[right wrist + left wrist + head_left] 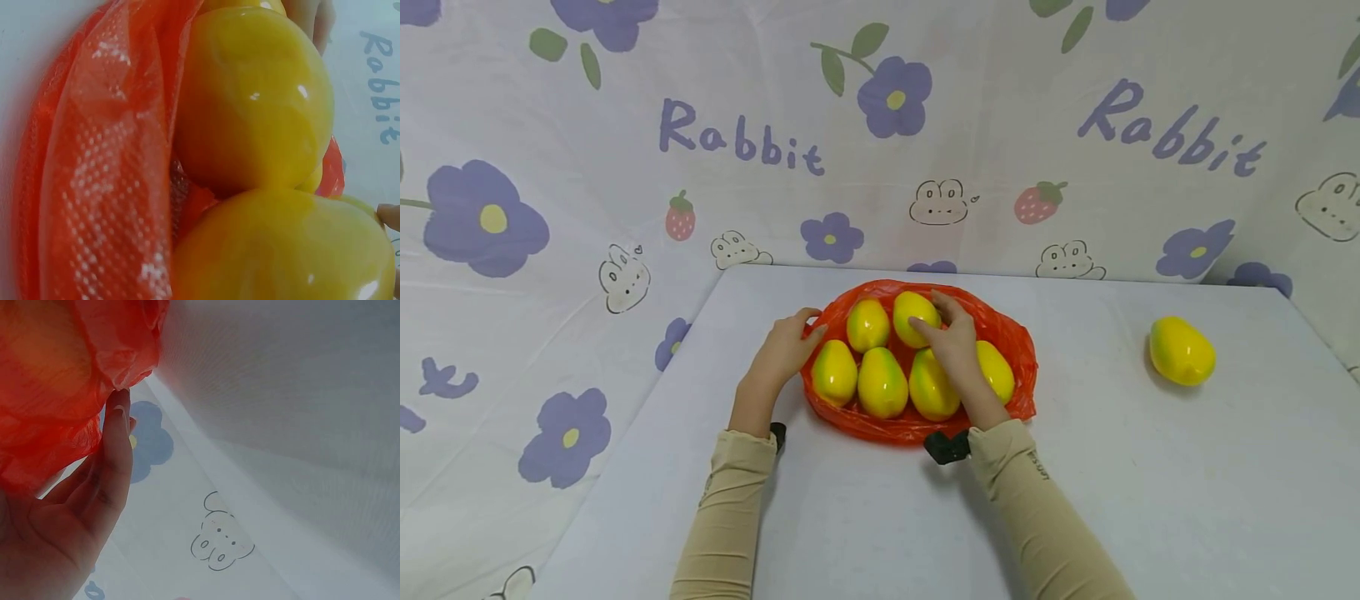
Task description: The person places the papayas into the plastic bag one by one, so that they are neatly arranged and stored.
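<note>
A red plastic bag [902, 431] lies spread wide on the table, its mouth facing up with several glossy yellow mangoes [883, 383] inside. At the bag's left edge my left hand [781, 348] holds the plastic rim; in the left wrist view its fingers [117, 437] run along the outside of the red film. My right hand [955, 337] reaches over the bag and grips a mango [913, 310] at the back, thumb in front and fingers on its far right side. The right forearm partly covers the mango [995, 372] at the bag's right end.
One more mango [1182, 351] lies on the white table [1112, 500], well right of the bag. Behind the table hangs a white cloth [865, 233] printed with flowers, rabbits and lettering. A dark wrist device [947, 447] sits under the right cuff.
</note>
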Available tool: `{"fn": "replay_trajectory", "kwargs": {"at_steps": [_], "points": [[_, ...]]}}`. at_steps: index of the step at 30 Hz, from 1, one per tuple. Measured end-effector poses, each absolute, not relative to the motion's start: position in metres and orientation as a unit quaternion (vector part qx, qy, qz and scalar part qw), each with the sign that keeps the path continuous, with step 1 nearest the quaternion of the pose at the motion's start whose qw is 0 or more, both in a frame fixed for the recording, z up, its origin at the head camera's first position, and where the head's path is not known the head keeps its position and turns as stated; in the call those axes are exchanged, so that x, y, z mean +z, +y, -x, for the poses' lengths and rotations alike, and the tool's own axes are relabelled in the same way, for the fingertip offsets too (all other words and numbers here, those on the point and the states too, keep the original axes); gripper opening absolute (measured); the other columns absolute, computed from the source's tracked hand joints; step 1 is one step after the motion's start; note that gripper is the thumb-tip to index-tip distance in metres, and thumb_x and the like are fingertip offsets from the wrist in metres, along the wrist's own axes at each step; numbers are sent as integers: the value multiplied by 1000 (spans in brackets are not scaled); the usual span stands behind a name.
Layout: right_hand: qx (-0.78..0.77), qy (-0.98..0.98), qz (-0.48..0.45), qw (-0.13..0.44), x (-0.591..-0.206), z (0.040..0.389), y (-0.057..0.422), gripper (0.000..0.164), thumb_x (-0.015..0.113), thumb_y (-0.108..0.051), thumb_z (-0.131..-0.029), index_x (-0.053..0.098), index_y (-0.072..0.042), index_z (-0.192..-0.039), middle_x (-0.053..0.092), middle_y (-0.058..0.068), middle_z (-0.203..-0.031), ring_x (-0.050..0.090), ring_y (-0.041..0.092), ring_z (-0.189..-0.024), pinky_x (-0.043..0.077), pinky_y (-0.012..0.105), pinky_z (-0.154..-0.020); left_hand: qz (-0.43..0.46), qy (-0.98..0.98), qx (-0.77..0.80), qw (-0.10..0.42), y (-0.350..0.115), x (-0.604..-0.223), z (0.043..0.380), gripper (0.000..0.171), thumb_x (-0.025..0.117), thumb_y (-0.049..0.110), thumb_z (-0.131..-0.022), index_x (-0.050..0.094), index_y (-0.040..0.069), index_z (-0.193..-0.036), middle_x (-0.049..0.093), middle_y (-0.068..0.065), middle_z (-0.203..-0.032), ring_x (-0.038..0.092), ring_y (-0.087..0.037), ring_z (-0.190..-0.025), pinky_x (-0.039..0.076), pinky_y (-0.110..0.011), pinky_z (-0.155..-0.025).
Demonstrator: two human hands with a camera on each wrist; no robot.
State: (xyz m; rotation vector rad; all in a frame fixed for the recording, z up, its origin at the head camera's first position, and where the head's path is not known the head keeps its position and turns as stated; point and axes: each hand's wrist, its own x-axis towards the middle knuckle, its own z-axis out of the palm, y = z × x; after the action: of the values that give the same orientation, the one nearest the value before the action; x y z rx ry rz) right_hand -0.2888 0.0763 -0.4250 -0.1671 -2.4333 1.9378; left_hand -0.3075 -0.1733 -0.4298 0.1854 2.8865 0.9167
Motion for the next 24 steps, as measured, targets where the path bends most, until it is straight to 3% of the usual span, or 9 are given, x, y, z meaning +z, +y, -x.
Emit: {"fn": "replay_trajectory", "kwargs": {"at_steps": [24], "points": [[636, -771, 37, 7, -431, 283, 80, 56, 63, -23, -95, 43, -12, -146, 46, 13, -148, 39, 29, -141, 39, 46, -114, -55, 950, 304, 54, -173, -430, 308, 48, 48, 34, -102, 43, 10, -143, 60, -19, -132, 61, -32, -117, 52, -47, -100]]}}
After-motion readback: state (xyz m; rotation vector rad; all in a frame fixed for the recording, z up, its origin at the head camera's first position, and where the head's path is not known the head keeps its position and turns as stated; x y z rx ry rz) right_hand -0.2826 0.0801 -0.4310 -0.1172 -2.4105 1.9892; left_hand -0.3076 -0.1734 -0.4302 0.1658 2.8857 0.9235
